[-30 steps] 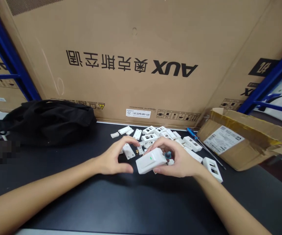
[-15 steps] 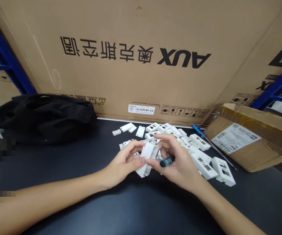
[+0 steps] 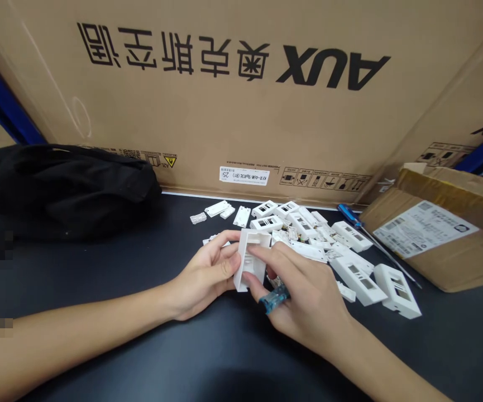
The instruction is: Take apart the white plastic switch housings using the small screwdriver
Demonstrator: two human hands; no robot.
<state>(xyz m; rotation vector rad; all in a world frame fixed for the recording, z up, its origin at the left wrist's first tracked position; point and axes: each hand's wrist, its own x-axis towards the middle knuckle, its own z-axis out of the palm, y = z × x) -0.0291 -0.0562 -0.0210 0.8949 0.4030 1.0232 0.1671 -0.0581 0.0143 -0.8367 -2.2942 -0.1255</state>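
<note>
white plastic switch housing point(image 3: 251, 259) is held in both hands near the front of the black table point(image 3: 77, 268), long axis running twelve to six. the left hand point(image 3: 203, 277) curls its fingers point(image 3: 226, 248) closed round its nine o'clock side; the right hand point(image 3: 304, 304) presses its face, also pinching a blue-handled tool point(image 3: 273, 298). loose housings point(image 3: 352, 235) lie toward two o'clock.

Even bright light, bowed wide-angle edges (soft shadow beneath the right hand point(image 3: 304, 296))
</note>
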